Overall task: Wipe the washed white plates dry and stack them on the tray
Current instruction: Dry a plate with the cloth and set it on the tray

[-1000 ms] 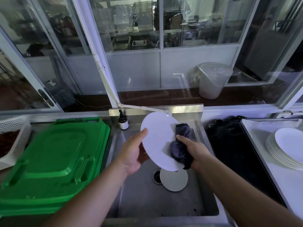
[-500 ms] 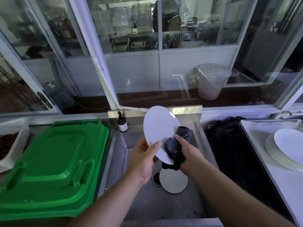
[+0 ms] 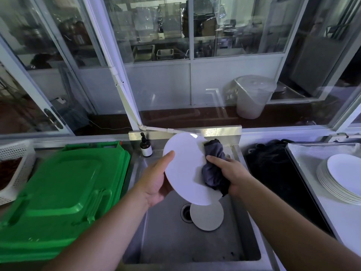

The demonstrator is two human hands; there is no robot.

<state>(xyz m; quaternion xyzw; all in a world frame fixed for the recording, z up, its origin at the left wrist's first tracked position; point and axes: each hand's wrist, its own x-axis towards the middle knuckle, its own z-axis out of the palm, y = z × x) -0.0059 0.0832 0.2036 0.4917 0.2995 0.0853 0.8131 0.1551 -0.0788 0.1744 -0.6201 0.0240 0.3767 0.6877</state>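
Note:
A white plate (image 3: 184, 167) is tilted above the steel sink (image 3: 168, 243). My left hand (image 3: 156, 179) holds its left rim, thumb on the face and fingers behind. My right hand (image 3: 228, 171) grips a dark grey cloth (image 3: 213, 167) and presses it against the plate's right side. A second white plate (image 3: 207, 217) lies flat in the sink beside the drain. At the right, a stack of several white plates (image 3: 341, 177) rests on a cloth-lined tray (image 3: 304, 159).
A green plastic bin lid (image 3: 58, 192) covers the counter left of the sink, with a white perforated basket (image 3: 13, 167) at the far left. A brown pump bottle (image 3: 145, 146) stands at the sink's back left corner. A dark cloth heap (image 3: 273, 163) lies between sink and tray.
The plate has tilted to show more of its face. My right hand with the cloth has slid from the lower edge up along the plate's right side. My left thumb has shifted higher.

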